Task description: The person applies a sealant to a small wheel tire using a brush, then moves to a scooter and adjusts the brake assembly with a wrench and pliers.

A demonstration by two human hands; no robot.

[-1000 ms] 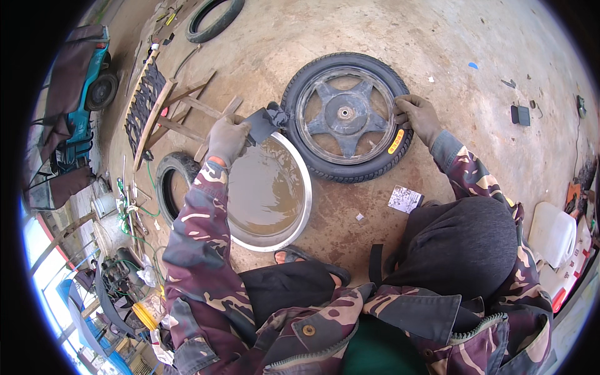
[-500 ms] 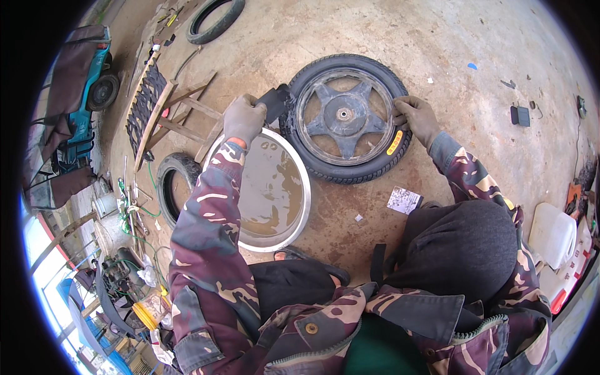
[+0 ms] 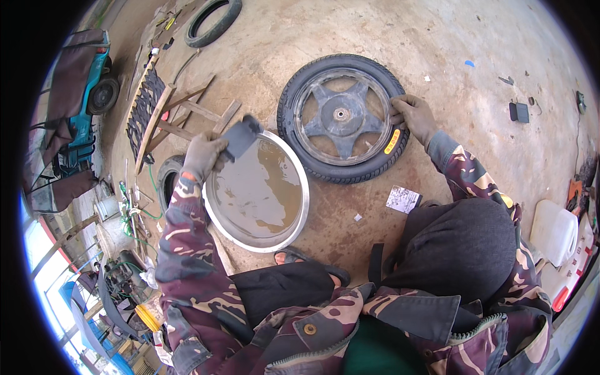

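Note:
A black tyre on a grey spoked wheel lies flat on the concrete floor. My right hand, in a worn glove, rests on the tyre's right side beside a yellow mark. My left hand, also gloved, holds a dark grey flat pad over the far left rim of a round metal basin filled with murky brown water. The basin sits just left of the wheel, almost touching it.
A second tyre lies partly under my left arm. Wooden frames and another tyre are at the far left. A white plastic jerrycan stands at the right, a paper scrap near my knee.
My left hand has drawn the dark pad away from the tyre's left edge, moving left and nearer to the basin's rim. My right hand has stayed on the tyre.

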